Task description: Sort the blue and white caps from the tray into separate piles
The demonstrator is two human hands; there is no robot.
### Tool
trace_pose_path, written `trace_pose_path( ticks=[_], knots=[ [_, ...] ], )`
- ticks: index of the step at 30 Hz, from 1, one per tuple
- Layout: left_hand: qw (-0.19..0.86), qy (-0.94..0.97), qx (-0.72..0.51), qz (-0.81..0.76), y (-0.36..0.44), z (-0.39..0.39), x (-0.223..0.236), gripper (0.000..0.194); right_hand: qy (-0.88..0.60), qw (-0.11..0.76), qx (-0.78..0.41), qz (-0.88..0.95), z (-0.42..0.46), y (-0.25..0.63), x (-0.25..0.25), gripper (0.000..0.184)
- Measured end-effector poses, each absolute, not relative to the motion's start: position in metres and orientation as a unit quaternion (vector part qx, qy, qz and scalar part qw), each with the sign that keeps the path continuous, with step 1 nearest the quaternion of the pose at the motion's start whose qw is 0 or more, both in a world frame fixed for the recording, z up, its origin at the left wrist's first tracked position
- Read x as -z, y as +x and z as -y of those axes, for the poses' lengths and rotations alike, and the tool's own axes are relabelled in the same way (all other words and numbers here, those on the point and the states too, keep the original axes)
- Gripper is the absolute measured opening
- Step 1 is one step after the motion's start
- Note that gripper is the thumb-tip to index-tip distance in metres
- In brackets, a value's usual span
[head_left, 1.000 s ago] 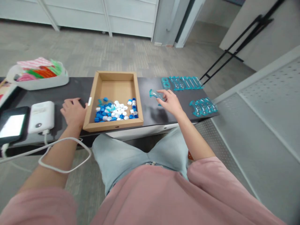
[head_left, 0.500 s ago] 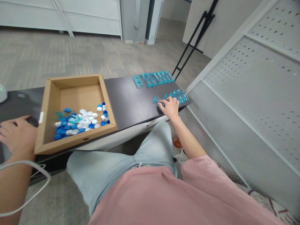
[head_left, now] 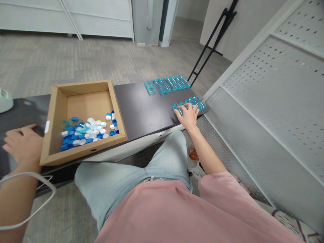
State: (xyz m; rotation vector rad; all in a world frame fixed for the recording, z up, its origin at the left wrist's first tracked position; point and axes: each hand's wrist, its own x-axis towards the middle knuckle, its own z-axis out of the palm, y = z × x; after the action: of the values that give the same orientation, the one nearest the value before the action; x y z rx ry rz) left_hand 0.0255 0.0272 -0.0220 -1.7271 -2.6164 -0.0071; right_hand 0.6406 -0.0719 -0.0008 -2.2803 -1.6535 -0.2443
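My right hand (head_left: 189,116) is over the left end of the nearer row of curved teal see-through plastic pieces (head_left: 200,102). Its thumb and fingers close around one teal plastic piece (head_left: 176,107), part of which the hand hides. My left hand (head_left: 24,141) lies on the dark tabletop at the left, fingers stretched out, beside the cardboard box (head_left: 84,155). A small black object (head_left: 38,130) shows by its thumb; its kind is unclear. Inside the box are blue and white caps (head_left: 95,126) and a clear teal piece (head_left: 81,128).
A second row of teal pieces (head_left: 172,84) runs along the table's far edge, with flat teal pieces (head_left: 150,88) at its left. A perforated grey panel (head_left: 273,87) borders the right side. At the far left stands a white object (head_left: 5,101); a white cable (head_left: 52,189) crosses my left forearm.
My right hand has moved right with the teal piece, bringing it up against the nearer row. My left hand stays beside the box. The whole view has shifted slightly.
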Motion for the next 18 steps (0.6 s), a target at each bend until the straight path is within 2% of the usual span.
trace_pose_path(
  ticks=[2,9,13,18],
  knots=[
    [-0.025,-0.493,0.078,0.866,0.033,-0.024,0.017,0.083,-0.774,0.171,0.069,0.606,0.067,0.623,-0.004,0.039],
    [-0.068,-0.534,0.108,0.836,0.051,-0.012,-0.008,0.068,-0.568,0.222,-0.064,0.790,0.020,0.482,-0.036,0.032],
    [-0.052,-0.534,0.120,0.835,0.044,-0.012,0.001,0.063,-0.439,0.186,-0.141,0.868,-0.016,0.378,-0.048,0.036],
    [-0.025,-0.530,0.139,0.836,0.045,-0.014,0.009,0.058,-0.384,0.084,-0.180,0.902,-0.049,0.295,-0.045,0.056]
  ],
)
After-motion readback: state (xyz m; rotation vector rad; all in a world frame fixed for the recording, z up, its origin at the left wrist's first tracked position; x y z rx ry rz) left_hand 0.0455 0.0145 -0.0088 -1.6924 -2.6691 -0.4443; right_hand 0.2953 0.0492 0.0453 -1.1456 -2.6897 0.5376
